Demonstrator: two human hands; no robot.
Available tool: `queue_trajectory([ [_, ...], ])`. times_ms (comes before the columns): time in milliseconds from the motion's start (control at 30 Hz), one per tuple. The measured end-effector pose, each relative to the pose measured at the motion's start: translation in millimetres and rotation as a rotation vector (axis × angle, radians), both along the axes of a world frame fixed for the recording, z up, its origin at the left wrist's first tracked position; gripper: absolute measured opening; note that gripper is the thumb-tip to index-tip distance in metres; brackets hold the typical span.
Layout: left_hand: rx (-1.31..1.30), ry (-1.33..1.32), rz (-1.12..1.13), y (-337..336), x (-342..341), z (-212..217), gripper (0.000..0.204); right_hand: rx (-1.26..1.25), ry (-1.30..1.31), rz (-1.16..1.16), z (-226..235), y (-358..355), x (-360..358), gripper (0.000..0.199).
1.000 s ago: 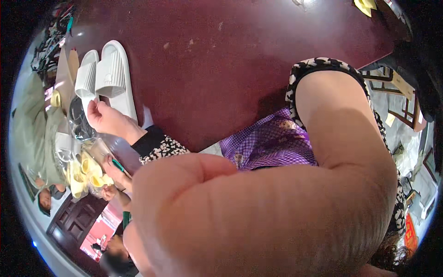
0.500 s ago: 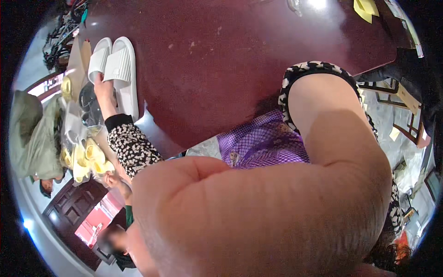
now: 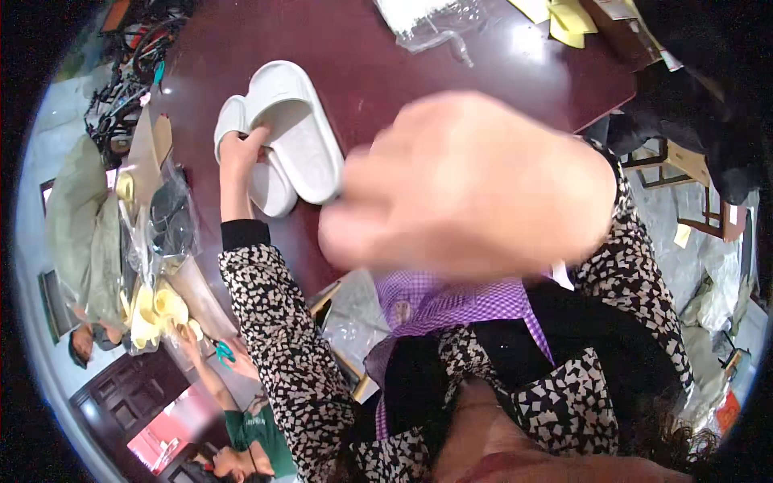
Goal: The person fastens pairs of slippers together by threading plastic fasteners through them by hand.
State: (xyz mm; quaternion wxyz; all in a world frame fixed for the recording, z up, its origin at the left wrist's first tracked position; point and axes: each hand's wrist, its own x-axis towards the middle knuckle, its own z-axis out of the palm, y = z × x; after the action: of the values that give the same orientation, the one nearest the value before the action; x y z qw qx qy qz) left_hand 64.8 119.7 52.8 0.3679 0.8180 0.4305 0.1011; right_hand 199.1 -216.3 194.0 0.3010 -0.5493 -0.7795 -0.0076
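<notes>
1. White, the left slipper (image 3: 272,193) is in the left hand (image 3: 245,157), whose bent fingers close in at its strap and seem to have hold of it; which fingers go under the strap, I cannot tell.
2. Just right of that grip, the right slipper (image 3: 312,157) lies alongside, partly overlapping its mate, toe pointing away from the wearer.
3. Half a second ago the pair stood straighter and side by side; now it slants and its footbeds show more openly, so the slippers are being shifted rather than merely touched.
4. Both look pale and smooth, with broad straps, rounded toes and raised rims; I see no wrapping on them.
5. Further right, the right hand (image 3: 467,185) has swung out where a forearm filled the view. It is blurred, fingers partly curled; whether it holds anything, I cannot tell.
6. Beneath and beyond the grip spreads the dark red table (image 3: 382,88), with a clear bag (image 3: 435,28) at its far side.
7. Nearer the wearer, left of the gripping arm, are yellow slippers (image 3: 167,307) and a co-worker's green scissors (image 3: 225,352).
</notes>
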Motion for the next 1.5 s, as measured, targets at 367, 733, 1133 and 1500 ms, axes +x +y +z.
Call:
queue_trajectory([
  [367, -0.282, -0.317, 0.073, -58.3, 42.2, 12.5, 0.027, -0.077, 0.136, -0.792, -118.1, 79.2, 153.0, 0.022],
  [733, -0.311, -0.433, 0.101, -70.0, 48.8, 3.7, 0.018, -0.105, 0.102, -0.905, -138.8, 108.7, 155.7, 0.016],
  [1133, 0.386, -0.603, -0.347, -144.8, 107.2, 19.5, 0.013, -0.229, 0.643, -0.544, -106.3, 13.9, 121.8, 0.014],
  [1500, 0.218, -0.726, -0.671, -173.5, 128.0, -2.7, 0.02, -0.287, 1.341, -0.136, -76.5, -46.9, 103.1, 0.018],
])
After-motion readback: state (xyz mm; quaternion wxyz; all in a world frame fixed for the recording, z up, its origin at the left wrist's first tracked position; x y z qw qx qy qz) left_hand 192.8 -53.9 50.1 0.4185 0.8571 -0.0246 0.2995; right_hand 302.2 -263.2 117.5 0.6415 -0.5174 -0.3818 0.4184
